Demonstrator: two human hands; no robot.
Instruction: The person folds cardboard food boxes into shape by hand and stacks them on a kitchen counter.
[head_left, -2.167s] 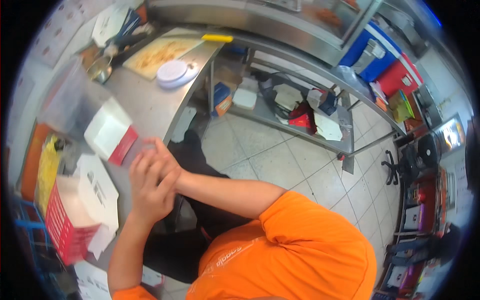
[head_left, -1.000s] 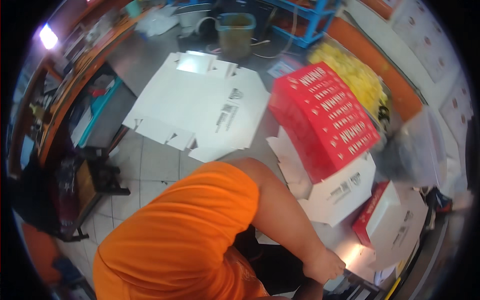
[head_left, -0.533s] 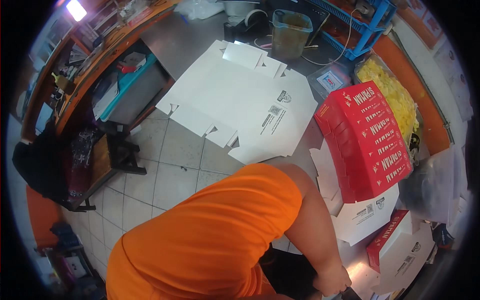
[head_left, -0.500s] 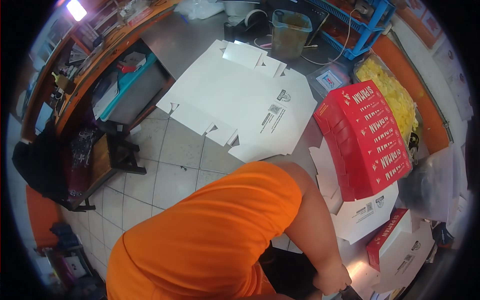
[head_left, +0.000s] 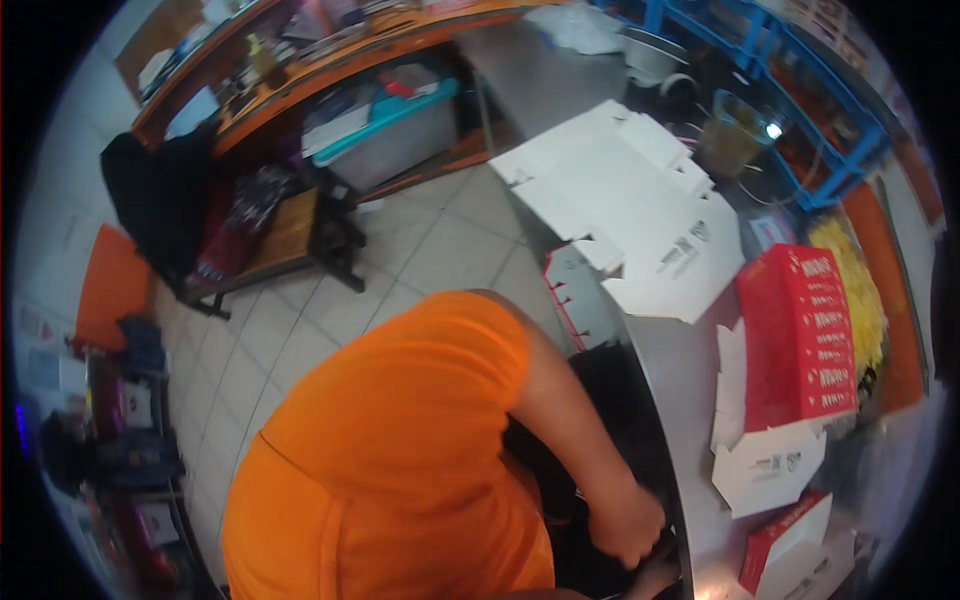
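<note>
My left hand (head_left: 628,525) is closed in a fist beside the metal table's near edge, over a dark area. Whatever it may grip is hidden. Part of what looks like my right hand (head_left: 655,578) shows just below it at the lower edge, its fingers out of sight. On the metal table (head_left: 665,370) to the right stand stacked red cardboard boxes (head_left: 790,340) with a white flap underneath. A smaller red and white box (head_left: 785,550) lies nearer. Farther back rests a flat white unfolded box sheet (head_left: 625,190) with notched edges.
A red-edged pale cardboard piece (head_left: 575,295) is below the table edge. Yellow packed goods (head_left: 848,290), a tub of brownish contents (head_left: 733,135) and a blue rack (head_left: 830,130) stand along the back right. Left are a wooden chair (head_left: 285,240) and a teal-lidded bin (head_left: 385,140).
My view has swung left, so the table and boxes sit farther right. My left hand has moved from by the table edge to over the dark area, still closed.
</note>
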